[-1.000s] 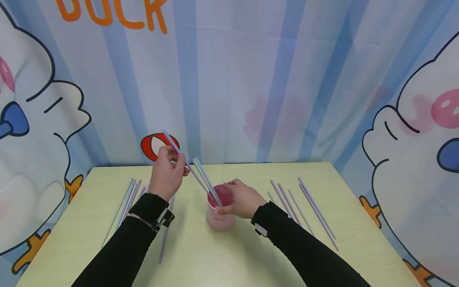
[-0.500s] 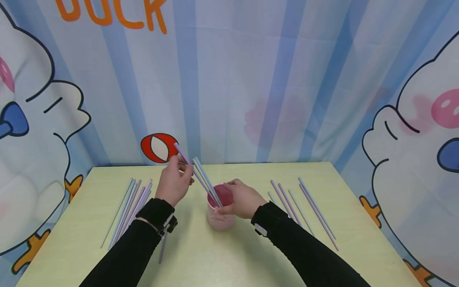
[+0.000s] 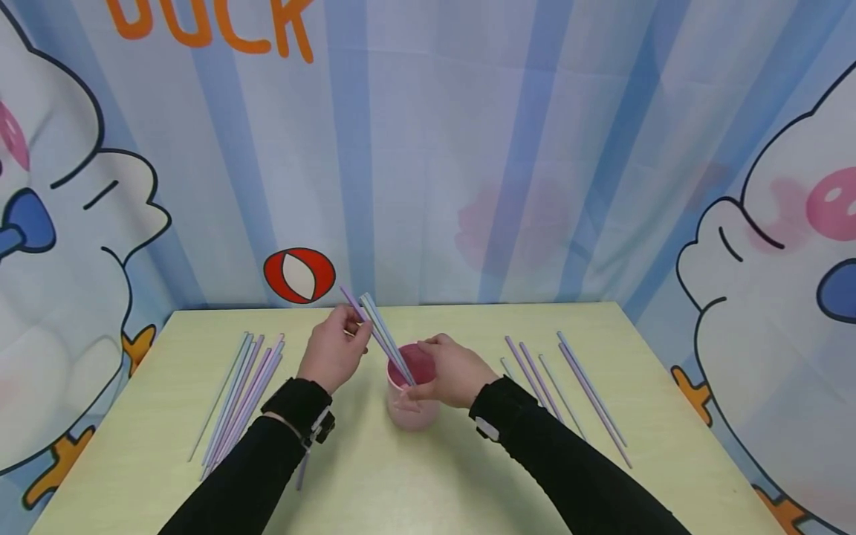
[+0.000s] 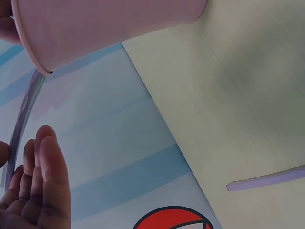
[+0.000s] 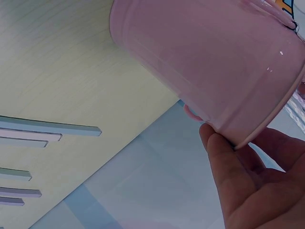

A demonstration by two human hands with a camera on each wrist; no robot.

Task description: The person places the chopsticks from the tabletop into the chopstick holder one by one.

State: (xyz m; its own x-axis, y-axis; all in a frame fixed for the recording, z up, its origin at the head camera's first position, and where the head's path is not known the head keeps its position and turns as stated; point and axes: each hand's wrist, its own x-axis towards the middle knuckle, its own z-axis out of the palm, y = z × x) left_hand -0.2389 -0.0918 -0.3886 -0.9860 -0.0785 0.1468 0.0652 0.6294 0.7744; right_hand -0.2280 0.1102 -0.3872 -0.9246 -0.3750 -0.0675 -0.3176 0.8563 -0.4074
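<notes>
Head view: pinching a purple straw point(image 3: 354, 303) with the left hand point(image 3: 334, 351), aslant into a pink bucket point(image 3: 411, 416) beside pale blue straws point(image 3: 382, 328); gripping the bucket, upright between left-side straws point(image 3: 244, 405) and right-side straws point(image 3: 591, 397) on a yellow table point(image 3: 455, 475), with the right hand point(image 3: 458, 371). Left wrist view: pinching at the view's left edge, well apart from a lone straw point(image 4: 267, 180). Right wrist view: pressing fingertips point(image 5: 217, 143) against the outer wall point(image 5: 205, 71), near the rim point(image 5: 269, 122).

And here's the cup point(image 3: 413, 417) mid-table point(image 3: 468, 483), straws point(image 3: 386, 332) leaning left inside it, left hand point(image 3: 333, 351) to its left, right hand point(image 3: 458, 370) at its right rim. A bunch of straws point(image 3: 237, 401) lies left, loose straws point(image 3: 595, 395) right; curtain point(image 3: 435, 148) behind!
</notes>
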